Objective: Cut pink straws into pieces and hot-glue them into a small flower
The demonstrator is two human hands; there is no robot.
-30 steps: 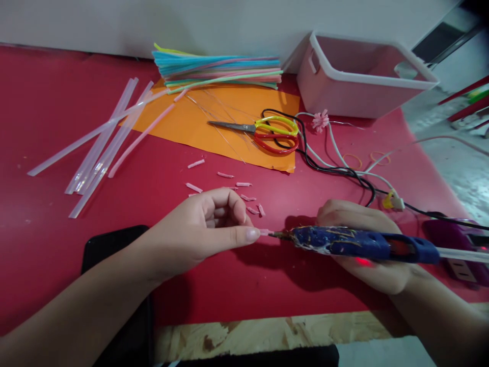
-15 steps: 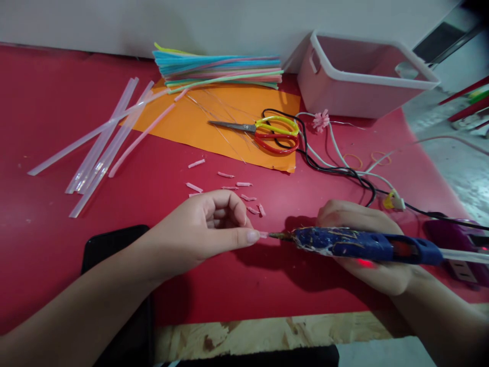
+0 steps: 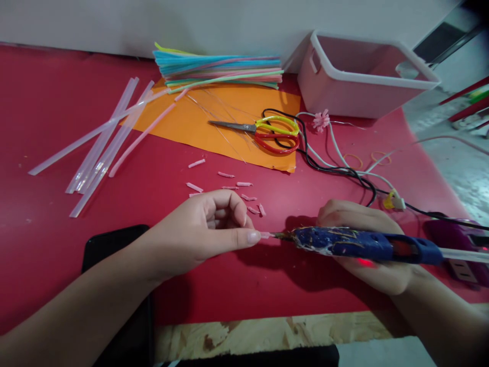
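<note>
Between the thumb and forefinger of my left hand [image 3: 214,229] a short pink pipe cleaner piece [image 3: 265,235] is pinched, its free end pointing right. My right hand [image 3: 367,224] grips a blue hot glue gun [image 3: 344,242] from below, partly hidden by its body. The gun's nozzle is at the tip of the pink piece, and a glue stick [image 3: 464,256] sticks out of its back end. Just beyond my left fingers, several cut pink pieces [image 3: 244,184] lie scattered on the red table [image 3: 298,298].
Scissors [image 3: 254,130] lie on an orange sheet [image 3: 168,122] below a pipe cleaner bundle [image 3: 217,69]. Clear glue sticks [image 3: 103,137] are at left, a black phone [image 3: 114,239] under my left forearm. Cables [image 3: 324,165], a pink bin [image 3: 344,92] and a purple power strip [image 3: 439,229] stand right.
The pink piece in my left fingers has shifted very slightly right against the nozzle. Both hands otherwise keep their places, and nothing else has visibly moved.
</note>
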